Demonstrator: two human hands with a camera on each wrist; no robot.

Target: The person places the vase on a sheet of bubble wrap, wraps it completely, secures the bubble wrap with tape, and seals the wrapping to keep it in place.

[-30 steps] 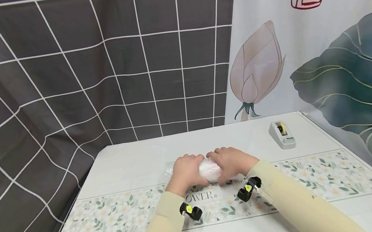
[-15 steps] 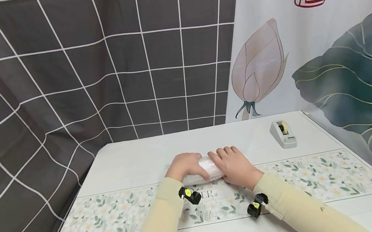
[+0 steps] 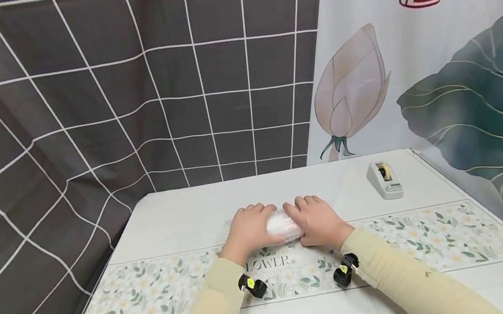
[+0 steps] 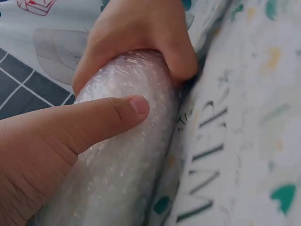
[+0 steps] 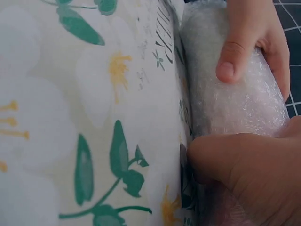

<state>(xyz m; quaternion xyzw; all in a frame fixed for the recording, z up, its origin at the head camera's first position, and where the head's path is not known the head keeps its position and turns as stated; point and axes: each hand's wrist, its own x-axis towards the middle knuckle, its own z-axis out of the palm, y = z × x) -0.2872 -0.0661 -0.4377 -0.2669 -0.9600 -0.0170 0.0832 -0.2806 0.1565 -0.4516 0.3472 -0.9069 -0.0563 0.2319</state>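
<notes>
A roll-shaped bundle of clear bubble wrap (image 3: 283, 225) lies on the table between both hands. My left hand (image 3: 249, 230) grips its left part, the thumb laid along the near side, as the left wrist view shows on the bubble wrap (image 4: 127, 155). Toward the right end, my right hand (image 3: 318, 222) curls over the roll, its thumb tucked low at the near side. Something pinkish shows faintly through the bubble wrap (image 5: 244, 103) in the right wrist view; its kind is hidden by the layers.
A white tape dispenser (image 3: 384, 181) with a roll of tape stands at the back right of the table. The white tablecloth (image 3: 182, 214) carries a floral printed band (image 3: 155, 291). Behind hang a dark grid curtain (image 3: 226, 112) and a white flower-printed curtain (image 3: 357, 90).
The roll was turned a little under the hands. Both hands shifted over it, first rolling toward the near side, then back, and still hold it now.
</notes>
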